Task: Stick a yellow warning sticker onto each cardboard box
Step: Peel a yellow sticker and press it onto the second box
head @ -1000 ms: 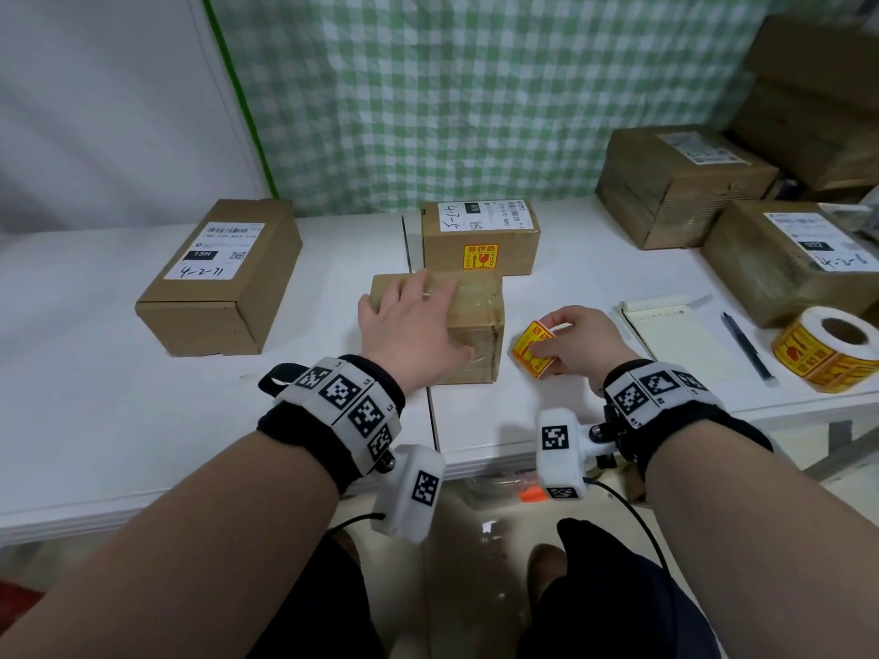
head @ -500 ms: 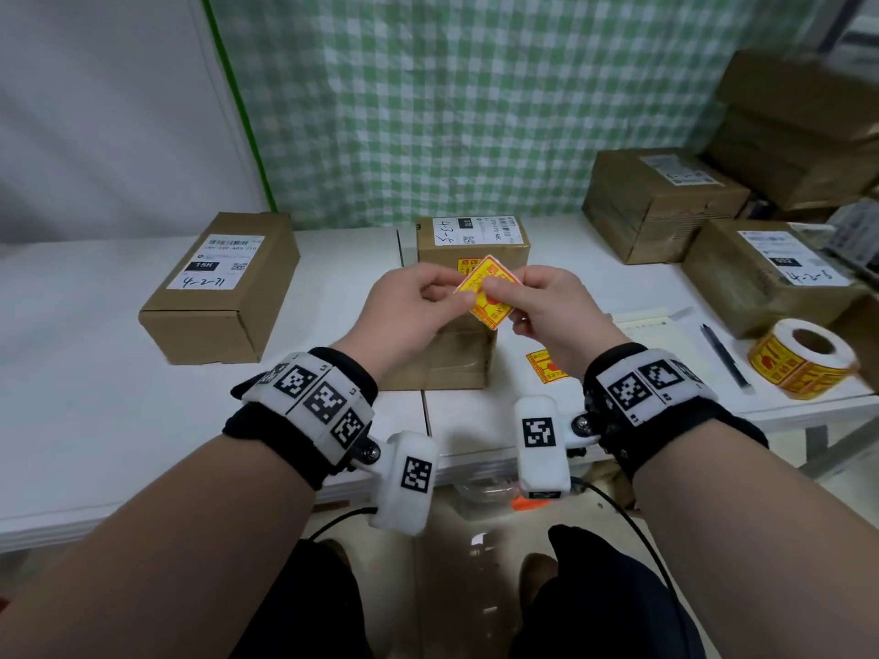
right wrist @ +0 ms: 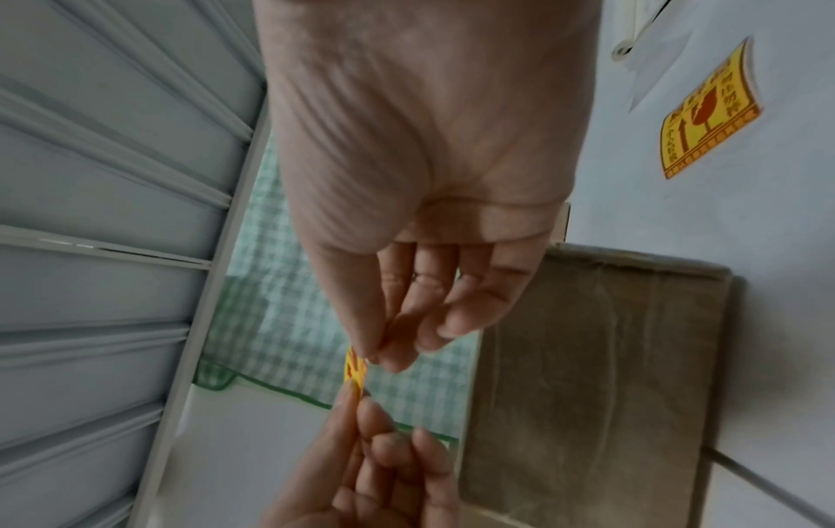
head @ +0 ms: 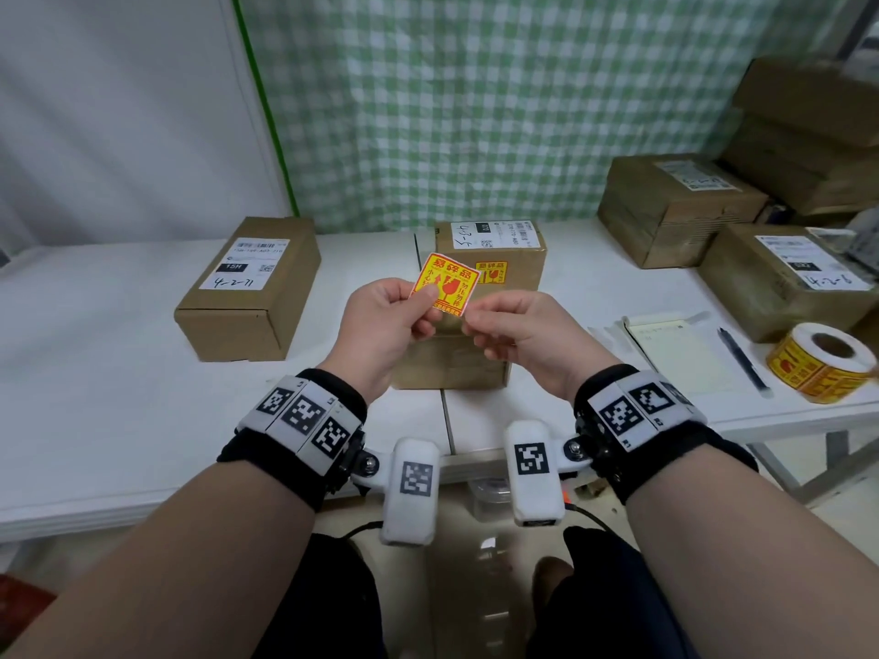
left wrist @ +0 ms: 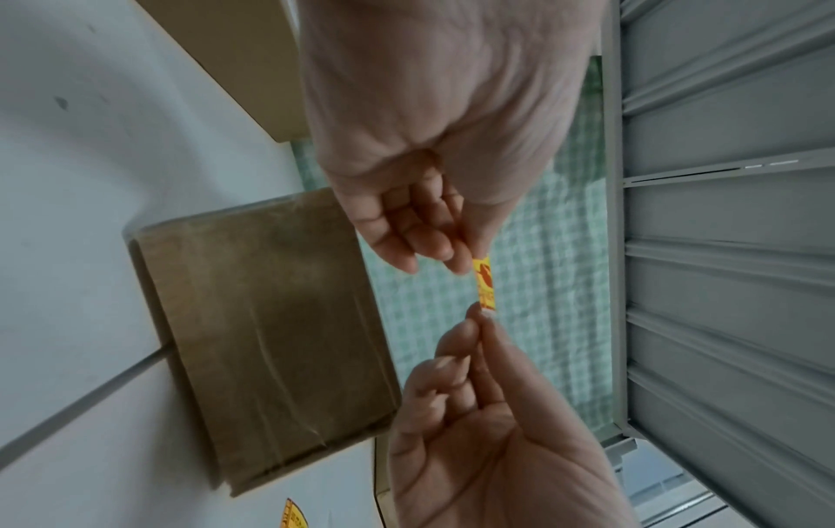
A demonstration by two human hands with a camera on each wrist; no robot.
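Yellow sticker (head: 446, 285) pinched by both hands.

The plain box (head: 452, 359) at centre frame sits mostly hidden behind both hands (head: 380, 321), the thumb covers the sticker's (head: 444, 283) lower left corner, the stacked boxes (head: 808, 135) run off the right edge, and the shipping label (head: 245, 268) print at left is too small to read.

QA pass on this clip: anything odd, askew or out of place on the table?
One thing: a loose yellow warning sticker lies on the white table beside the plain brown cardboard box, on no box, one edge curling up. Otherwise both hands pinch another yellow sticker above that box.
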